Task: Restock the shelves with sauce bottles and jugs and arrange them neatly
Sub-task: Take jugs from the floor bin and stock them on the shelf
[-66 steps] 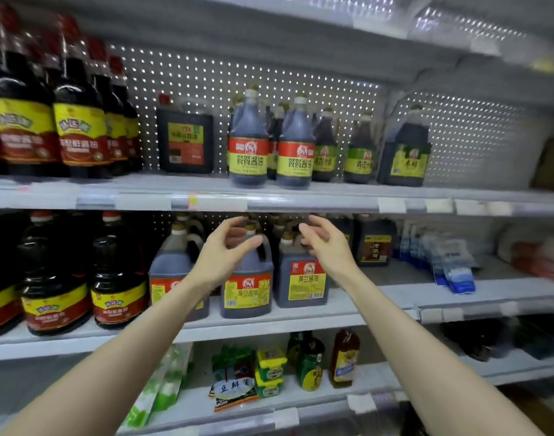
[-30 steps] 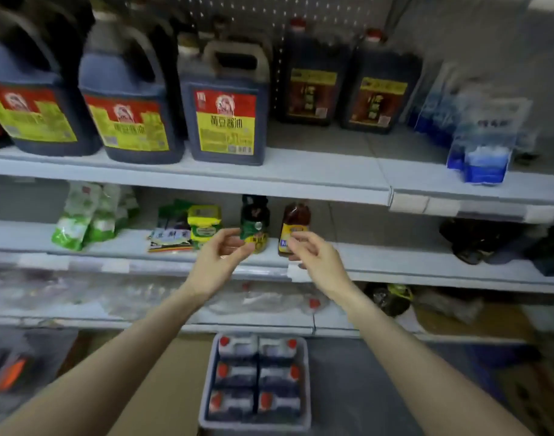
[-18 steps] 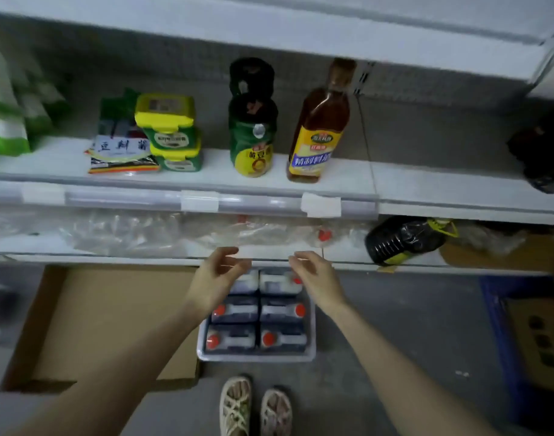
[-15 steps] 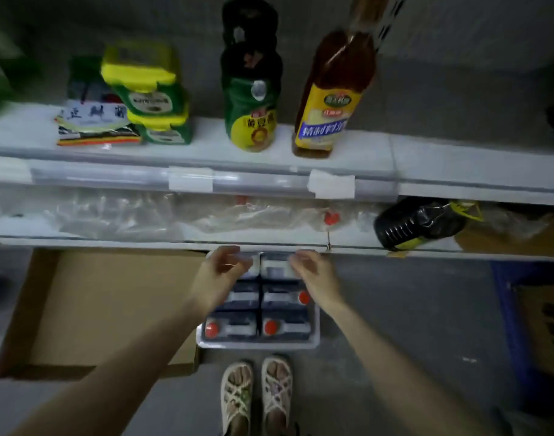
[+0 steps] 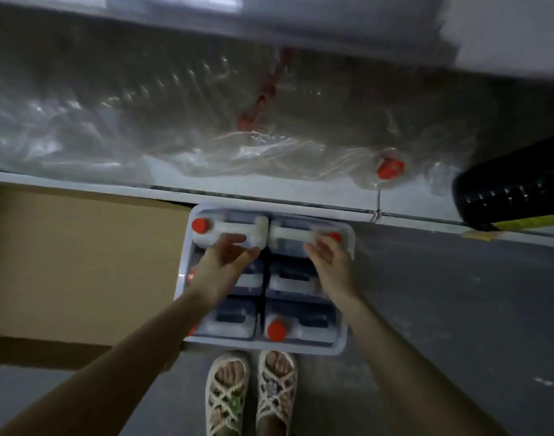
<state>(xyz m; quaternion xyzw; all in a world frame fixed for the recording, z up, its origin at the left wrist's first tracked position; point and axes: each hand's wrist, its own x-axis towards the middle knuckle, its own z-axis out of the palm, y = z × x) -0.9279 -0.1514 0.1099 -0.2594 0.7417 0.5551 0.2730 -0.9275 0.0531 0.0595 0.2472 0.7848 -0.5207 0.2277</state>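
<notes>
Left hand [image 5: 225, 262] and right hand [image 5: 330, 264] both hover low over the tray, fingers loosely spread and gently curved, palms turned toward each other, nothing gripped in either.

Biggest thing up top is the bottom shelf [image 5: 269, 191], its white front edge running right across the view. It's loaded with crumpled clear plastic wrap [image 5: 143, 127]. What's bundled inside is too blurred to name, though one red cap [image 5: 390, 168] shows through at the right.

Below that is grey floor [image 5: 458, 309], and on it at the left a brown cardboard box [image 5: 80, 262], just beside the tray.

Now the tray [image 5: 343, 341] itself: pale, round-cornered, on the floor right up against the shelf's front edge. And it's full, with six sauce jugs [image 5: 289, 280] seen from above in two columns of three, dark contents, white handles, packed side by side.

Over at the right edge a dark bottle [image 5: 514, 190] lies on its side on the shelf, with a yellow-green label underneath.

The left fingertips lie over the handle of the far-left jug [image 5: 238, 226], but I can't tell if they're touching it. The right fingertips sit just beside the far-right jug [image 5: 293, 234], near its cap.

Two woven sandals [image 5: 228, 394] stand just in front of the tray. Smallest of all are the jug caps [image 5: 277, 330], orange-red.
</notes>
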